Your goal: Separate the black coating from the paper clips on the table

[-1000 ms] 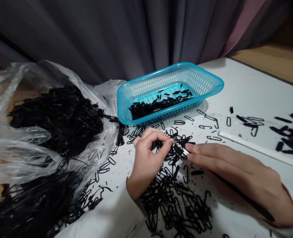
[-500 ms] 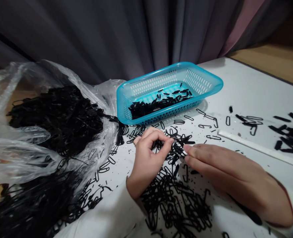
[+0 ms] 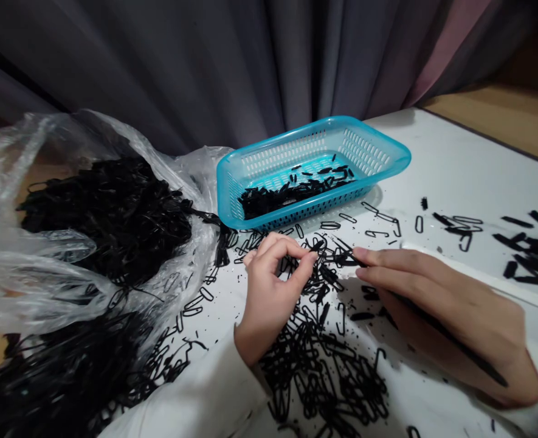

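In front of the basket [image 3: 224, 191], the left hand [image 3: 275, 289] pinches a small black piece [image 3: 317, 246], thumb and forefinger meeting on it. Nearer the basket's right end, the right hand [image 3: 451, 304] has straight fingers pressed together on a slim black tool [image 3: 492, 372]; its thumb is hidden. Black loops [image 3: 332, 377] crowd the space before the basket. A see-through bag [image 3: 202, 176] sits just beside its left end; rightward, open white tabletop [image 3: 446, 161] reaches a dark edge.
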`<state>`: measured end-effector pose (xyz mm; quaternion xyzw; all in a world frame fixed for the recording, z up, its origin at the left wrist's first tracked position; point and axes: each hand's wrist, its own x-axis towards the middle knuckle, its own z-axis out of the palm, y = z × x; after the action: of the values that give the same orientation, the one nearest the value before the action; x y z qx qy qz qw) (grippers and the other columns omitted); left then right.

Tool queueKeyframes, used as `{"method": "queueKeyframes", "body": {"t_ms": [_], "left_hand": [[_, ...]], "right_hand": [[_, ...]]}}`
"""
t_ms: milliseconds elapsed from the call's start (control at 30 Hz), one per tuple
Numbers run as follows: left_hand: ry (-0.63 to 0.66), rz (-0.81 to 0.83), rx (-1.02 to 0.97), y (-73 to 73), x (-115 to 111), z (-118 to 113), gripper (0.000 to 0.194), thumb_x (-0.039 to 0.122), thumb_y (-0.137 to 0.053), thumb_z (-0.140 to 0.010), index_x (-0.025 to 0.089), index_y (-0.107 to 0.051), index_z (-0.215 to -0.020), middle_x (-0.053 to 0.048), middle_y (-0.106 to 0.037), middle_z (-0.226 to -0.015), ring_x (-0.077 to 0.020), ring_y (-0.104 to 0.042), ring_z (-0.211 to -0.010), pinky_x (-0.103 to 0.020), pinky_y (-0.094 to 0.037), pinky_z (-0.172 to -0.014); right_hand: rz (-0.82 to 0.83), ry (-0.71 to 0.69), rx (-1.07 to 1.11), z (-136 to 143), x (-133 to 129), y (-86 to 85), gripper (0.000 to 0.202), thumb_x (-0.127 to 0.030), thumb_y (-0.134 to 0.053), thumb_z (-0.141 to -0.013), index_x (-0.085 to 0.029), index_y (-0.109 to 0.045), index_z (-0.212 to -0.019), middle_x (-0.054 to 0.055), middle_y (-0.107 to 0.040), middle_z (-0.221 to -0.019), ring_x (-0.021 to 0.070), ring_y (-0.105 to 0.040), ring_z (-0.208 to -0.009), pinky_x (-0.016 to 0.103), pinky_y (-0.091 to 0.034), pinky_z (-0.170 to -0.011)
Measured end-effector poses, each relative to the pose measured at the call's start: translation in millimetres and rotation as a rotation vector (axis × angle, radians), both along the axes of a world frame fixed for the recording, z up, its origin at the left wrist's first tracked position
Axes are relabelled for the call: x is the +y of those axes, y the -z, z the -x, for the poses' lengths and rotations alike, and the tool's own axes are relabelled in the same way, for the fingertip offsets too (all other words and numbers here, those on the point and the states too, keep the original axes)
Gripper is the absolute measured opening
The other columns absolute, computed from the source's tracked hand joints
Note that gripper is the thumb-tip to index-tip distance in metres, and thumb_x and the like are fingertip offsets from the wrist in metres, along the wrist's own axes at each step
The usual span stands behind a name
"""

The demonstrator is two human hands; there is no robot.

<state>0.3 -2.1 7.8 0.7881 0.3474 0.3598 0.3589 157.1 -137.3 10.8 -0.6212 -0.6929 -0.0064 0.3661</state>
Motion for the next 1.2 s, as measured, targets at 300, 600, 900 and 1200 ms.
{"method": "queueKeyframes", "body": {"t_ms": [300, 600, 900, 1200], "left_hand": [[-0.071, -0.443, 0.119, -20.8, 2.6, 6.1, 0.005, 0.02, -0.064, -0.084, 0.023, -0.061, -0.081, 0.001, -0.064, -0.087, -0.0179, -0.059, -0.088, -0.039, -0.032, -0.089], [-0.328, -0.553, 0.427, -34.4, 50.4, 21.7, 0.025, 0.036, -0.049, -0.093, 0.024, -0.068, -0.103, -0.009, -0.059, -0.125, -0.0335, -0.046, -0.119, -0.052, -0.018, -0.097], [-0.041, -0.773, 0.319, -23.1, 14.8, 11.6, 0.02, 0.021, -0.056, -0.089, 0.024, -0.064, -0.108, -0.004, -0.06, -0.095, -0.0201, -0.054, -0.089, -0.036, -0.032, -0.082], [0.353, -0.422, 0.528, -12.5, 7.8, -24.8, 0.014, 0.029, -0.059, -0.088, 0.023, -0.065, -0.099, -0.001, -0.064, -0.095, -0.0209, -0.054, -0.093, -0.037, -0.032, -0.085]], "right_hand": [[-0.046, 0.06, 0.058, -3.0, 7.8, 1.5, 0.041, -0.006, -0.053, -0.084, -0.024, -0.051, -0.121, 0.001, -0.061, -0.121, 0.0158, -0.058, -0.112, 0.026, -0.046, -0.098], [0.009, 0.141, 0.36, -4.8, 18.4, -0.6, 0.022, -0.021, -0.058, -0.087, -0.024, -0.058, -0.109, 0.004, -0.064, -0.113, 0.0194, -0.063, -0.104, 0.036, -0.053, -0.091], [0.219, 0.196, 0.948, -18.0, 28.1, -14.2, 0.025, -0.034, -0.071, -0.078, -0.019, -0.068, -0.097, 0.008, -0.07, -0.106, 0.0217, -0.068, -0.097, 0.037, -0.057, -0.085], [0.157, 0.209, 1.305, -26.5, 39.3, -3.8, 0.033, -0.049, -0.066, -0.08, -0.02, -0.064, -0.096, 0.005, -0.072, -0.085, 0.0186, -0.07, -0.084, 0.035, -0.057, -0.085]]}}
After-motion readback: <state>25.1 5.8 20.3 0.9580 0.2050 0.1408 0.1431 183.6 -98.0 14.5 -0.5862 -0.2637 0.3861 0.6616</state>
